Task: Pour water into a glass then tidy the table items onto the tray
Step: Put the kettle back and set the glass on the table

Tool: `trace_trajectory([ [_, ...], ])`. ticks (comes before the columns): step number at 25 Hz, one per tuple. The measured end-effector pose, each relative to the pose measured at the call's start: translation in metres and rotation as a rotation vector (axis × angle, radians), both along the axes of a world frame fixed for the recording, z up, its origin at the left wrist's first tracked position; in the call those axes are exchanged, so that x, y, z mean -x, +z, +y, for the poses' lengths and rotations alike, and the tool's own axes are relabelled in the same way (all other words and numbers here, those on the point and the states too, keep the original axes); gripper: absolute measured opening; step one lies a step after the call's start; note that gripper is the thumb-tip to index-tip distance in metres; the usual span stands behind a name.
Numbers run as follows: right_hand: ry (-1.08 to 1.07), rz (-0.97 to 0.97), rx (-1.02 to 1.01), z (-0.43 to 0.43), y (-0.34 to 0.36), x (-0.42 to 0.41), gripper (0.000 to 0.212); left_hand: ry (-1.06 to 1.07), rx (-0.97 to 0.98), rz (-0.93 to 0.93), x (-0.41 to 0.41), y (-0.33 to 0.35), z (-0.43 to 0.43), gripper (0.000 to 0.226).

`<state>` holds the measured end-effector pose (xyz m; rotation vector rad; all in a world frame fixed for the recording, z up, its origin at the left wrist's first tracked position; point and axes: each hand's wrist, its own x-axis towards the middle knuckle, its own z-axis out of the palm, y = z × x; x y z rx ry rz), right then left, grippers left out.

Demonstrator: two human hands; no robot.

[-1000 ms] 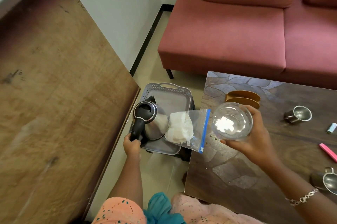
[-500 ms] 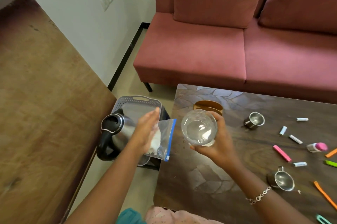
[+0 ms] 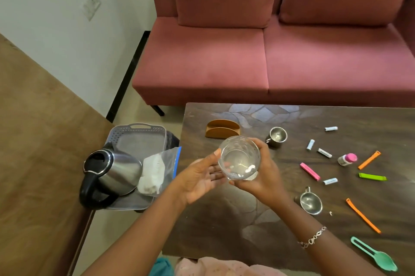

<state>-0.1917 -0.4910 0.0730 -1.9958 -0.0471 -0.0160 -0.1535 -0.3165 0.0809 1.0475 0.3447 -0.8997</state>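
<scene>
In the middle of the frame the right hand [image 3: 263, 178] grips a clear glass [image 3: 239, 157], fingers curled round its far side and base, and holds it above the left part of the dark desk [image 3: 224, 219]. The glass is tilted toward the camera so its mouth shows; glints lie at the bottom, and I cannot tell how much water is in it. The left hand [image 3: 198, 178] is spread palm-up just left of the glass, fingers straight, with the thumb tip touching the rim.

At lower left, off the desk's edge, a grey tray [image 3: 139, 127] carries a steel kettle [image 3: 114, 170] with a black handle and, beside it, a zip bag [image 3: 160, 167] with something white inside.

On the desk, a brown holder [image 3: 222, 129] stands above the glass in the frame, a steel cup [image 3: 277, 136] to its right, and a second steel cup [image 3: 311, 202] at lower right. Batteries [image 3: 310, 144] and coloured clips [image 3: 310, 171] lie scattered on the right side.
</scene>
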Motion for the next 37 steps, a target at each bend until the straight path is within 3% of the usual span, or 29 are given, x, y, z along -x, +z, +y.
trace_trajectory([
  [4, -0.016, 0.025, -0.019, -0.029, -0.007, 0.006, 0.091, 0.008, -0.034, -0.012, 0.005, -0.003, -0.034, 0.095],
  [10, 0.011, 0.078, -0.038, -0.065, -0.011, 0.011, 0.092, 0.029, -0.106, -0.007, 0.011, -0.014, -0.074, 0.078],
  [15, -0.008, 0.103, 0.089, -0.088, -0.015, 0.016, 0.103, -0.010, -0.128, 0.003, 0.010, -0.025, -0.096, 0.042],
  [22, 0.094, 0.121, 0.493, -0.114, -0.032, 0.001, 0.101, -0.068, -0.099, 0.053, -0.002, -0.059, -0.125, 0.043],
  [25, 0.075, 0.147, 0.477, -0.120, -0.050, -0.008, 0.095, -0.123, -0.149, 0.051, -0.012, -0.073, -0.132, 0.040],
  [37, 0.023, 0.320, 0.561, -0.147, -0.158, -0.033, 0.088, -0.496, -0.594, -0.255, -0.028, -0.119, -0.147, 0.072],
])
